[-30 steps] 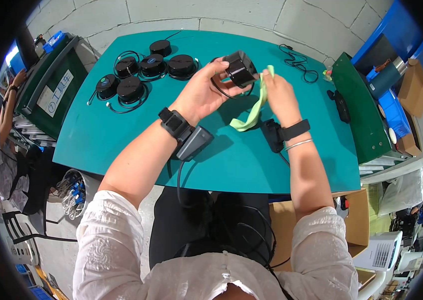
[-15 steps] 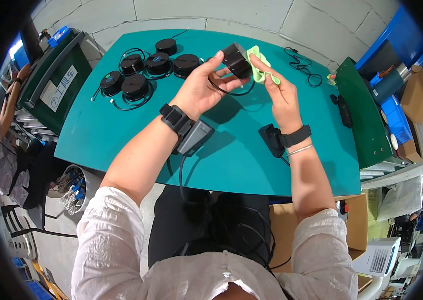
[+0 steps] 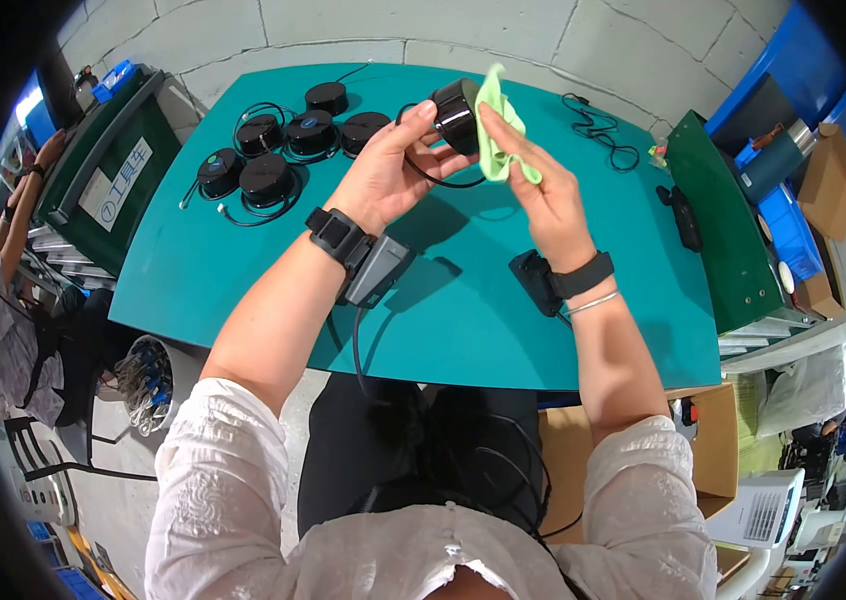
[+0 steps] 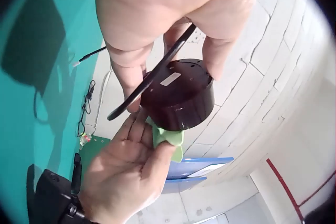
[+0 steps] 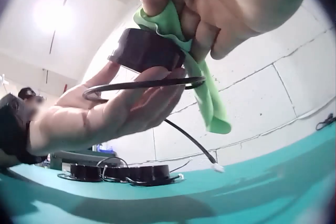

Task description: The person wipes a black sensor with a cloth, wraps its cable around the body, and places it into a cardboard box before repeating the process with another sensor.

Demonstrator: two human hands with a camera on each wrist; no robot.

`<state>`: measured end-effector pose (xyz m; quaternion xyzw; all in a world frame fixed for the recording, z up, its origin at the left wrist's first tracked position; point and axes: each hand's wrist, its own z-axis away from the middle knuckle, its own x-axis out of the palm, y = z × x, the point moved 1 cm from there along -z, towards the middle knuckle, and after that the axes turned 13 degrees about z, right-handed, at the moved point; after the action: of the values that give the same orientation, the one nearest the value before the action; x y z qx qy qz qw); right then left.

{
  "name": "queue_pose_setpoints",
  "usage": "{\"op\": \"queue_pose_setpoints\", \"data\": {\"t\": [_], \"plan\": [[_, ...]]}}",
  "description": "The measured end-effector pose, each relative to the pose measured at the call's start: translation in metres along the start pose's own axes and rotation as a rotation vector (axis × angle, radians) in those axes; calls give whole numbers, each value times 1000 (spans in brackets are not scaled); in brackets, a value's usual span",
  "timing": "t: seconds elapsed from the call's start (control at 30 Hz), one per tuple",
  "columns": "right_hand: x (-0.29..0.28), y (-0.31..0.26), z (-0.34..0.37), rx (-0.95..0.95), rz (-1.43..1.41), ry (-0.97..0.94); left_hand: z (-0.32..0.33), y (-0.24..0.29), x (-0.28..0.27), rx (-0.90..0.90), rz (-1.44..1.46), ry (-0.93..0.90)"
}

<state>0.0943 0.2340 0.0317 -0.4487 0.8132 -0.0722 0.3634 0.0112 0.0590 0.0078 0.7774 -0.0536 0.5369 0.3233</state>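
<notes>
My left hand (image 3: 383, 178) grips a round black device with a cable (image 3: 456, 116) above the table, thumb on one side and fingers on the other. The cable loops under the hand and ends in a small white connector (image 5: 218, 168) in the right wrist view. In my right hand (image 3: 551, 208) a light green cloth (image 3: 495, 128) is pinched and pressed against the device's right-hand face. From the left wrist, the device's underside (image 4: 184, 79) shows a small pale label and several holes. The cloth covers the face that it touches.
Several similar black devices (image 3: 266, 178) with coiled cables lie at the table's back left. A thin black cable (image 3: 598, 130) lies at the back right, near a black object (image 3: 685, 218) by the green cabinet (image 3: 733, 240). Another person's arm (image 3: 28, 185) shows at far left.
The cloth hung down as a strip from my right hand; now it is bunched and spread against the device's face. Both hands and the device have shifted slightly left.
</notes>
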Motion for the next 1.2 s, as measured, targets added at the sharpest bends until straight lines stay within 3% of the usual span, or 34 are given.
{"op": "queue_pose_setpoints", "data": {"t": [0.13, 0.23, 0.27, 0.33, 0.37, 0.5, 0.57, 0.6, 0.67, 0.7, 0.77, 0.9, 1.03, 1.1, 1.2], "plan": [[3, 15, 3, 37, -6, 50, 1, -8, 3, -65, -77, -54], [-10, 41, 7, 535, 78, -32, 5, -6, 13, -66, -111, -93], [-8, 47, 8, 535, 76, -30, 5, -5, 14, -67, -60, -150], [-1, 64, 16, 565, 411, 176, 5, -2, 14, -47, -57, -154], [-1, 70, 20, 592, 424, 153, 5, -1, 15, -21, -9, -152], [-13, 57, 11, 451, 492, 28, 4, 2, 11, 27, -81, -135], [-9, 40, 9, 471, 815, -11, 5, 3, 9, 24, -133, -128], [-8, 36, 7, 474, 814, -9, 5, 3, 9, 19, -185, -123], [-2, 32, 6, 552, -276, -7, 6, 2, 11, 45, -267, -128], [3, 31, 6, 553, -276, -4, 8, 1, 14, 75, -346, -132], [14, 27, 5, 371, -410, -54, 12, -1, 20, 66, -369, -158], [18, 26, 4, 315, -482, -38, 11, -8, 22, 33, -399, -243], [11, 29, 4, 326, -362, -4, 6, -5, 17, 41, -417, -227], [10, 31, 4, 193, -18, 41, 5, -1, 16, 0, -406, -244], [10, 24, 4, 108, 154, 76, 6, -1, 16, -31, -445, -254]]}}
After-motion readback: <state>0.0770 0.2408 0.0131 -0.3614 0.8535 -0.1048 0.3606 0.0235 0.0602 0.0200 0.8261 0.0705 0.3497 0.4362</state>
